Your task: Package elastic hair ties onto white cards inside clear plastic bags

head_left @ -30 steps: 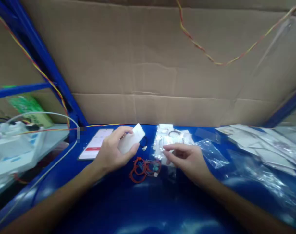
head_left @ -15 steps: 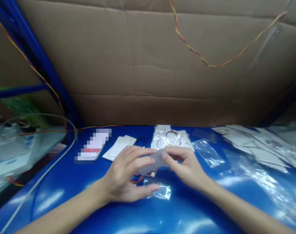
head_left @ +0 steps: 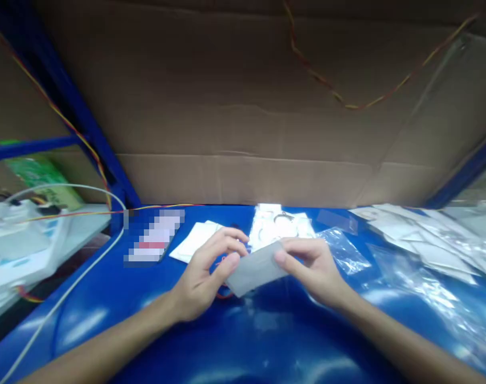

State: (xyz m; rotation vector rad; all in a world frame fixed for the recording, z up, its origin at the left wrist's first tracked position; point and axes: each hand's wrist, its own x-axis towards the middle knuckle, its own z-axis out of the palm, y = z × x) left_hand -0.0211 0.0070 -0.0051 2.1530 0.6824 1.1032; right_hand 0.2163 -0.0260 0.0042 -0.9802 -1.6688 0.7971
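A small grey, cloudy rectangular sheet (head_left: 256,271), flat like a card or small pouch, is held slanted above the blue table. My right hand (head_left: 313,266) pinches its upper right corner between thumb and fingers. By the left end is my left hand (head_left: 211,272), its fingers stretched apart and its thumb tip at the sheet's edge; whether it touches cannot be made out. Behind and under the hands lies an orange-red wire (head_left: 224,292), partly hidden. A clear plastic piece (head_left: 273,321) lies faintly visible on the table below the sheet.
White papers (head_left: 193,242) and a blurred-out phone-like object (head_left: 155,237) lie to the left. Bagged white items (head_left: 281,226) are behind the hands. Clear bags (head_left: 342,250) and a pile of white packets (head_left: 422,240) occupy the right. A cardboard wall (head_left: 243,122) closes the back.
My left hand has drawn back left and its thumb has moved up from below the sheet. More of the sheet's face now shows, still pinched by my right hand.
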